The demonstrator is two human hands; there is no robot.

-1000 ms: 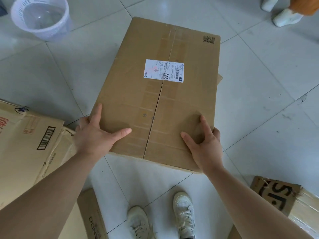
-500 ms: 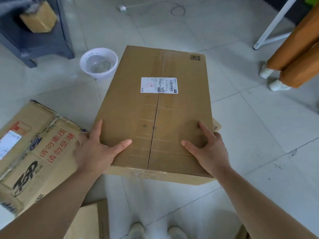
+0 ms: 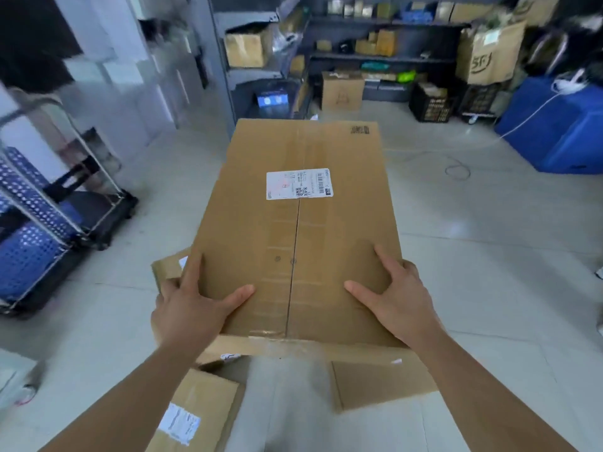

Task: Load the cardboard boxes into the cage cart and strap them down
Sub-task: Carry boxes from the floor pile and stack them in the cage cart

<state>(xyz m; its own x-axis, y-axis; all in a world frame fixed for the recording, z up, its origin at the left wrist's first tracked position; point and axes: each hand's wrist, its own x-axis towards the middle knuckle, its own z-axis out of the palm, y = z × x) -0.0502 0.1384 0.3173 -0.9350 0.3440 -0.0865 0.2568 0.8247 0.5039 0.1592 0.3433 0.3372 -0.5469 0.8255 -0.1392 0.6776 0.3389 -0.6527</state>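
shelving (image 3: pixel 375 57) is blurring up top; left hand (image 3: pixel 192 308) and right hand (image 3: pixel 401 301) are gripping the cardboard box (image 3: pixel 300 230) by near corners (keeping it level seems wise) for the cage cart (image 3: pixel 49 207), middle left.

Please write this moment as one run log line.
phase: carry | held: cardboard box | left hand: grips near-left corner | right hand: grips near-right corner | cage cart: at left, box not inside
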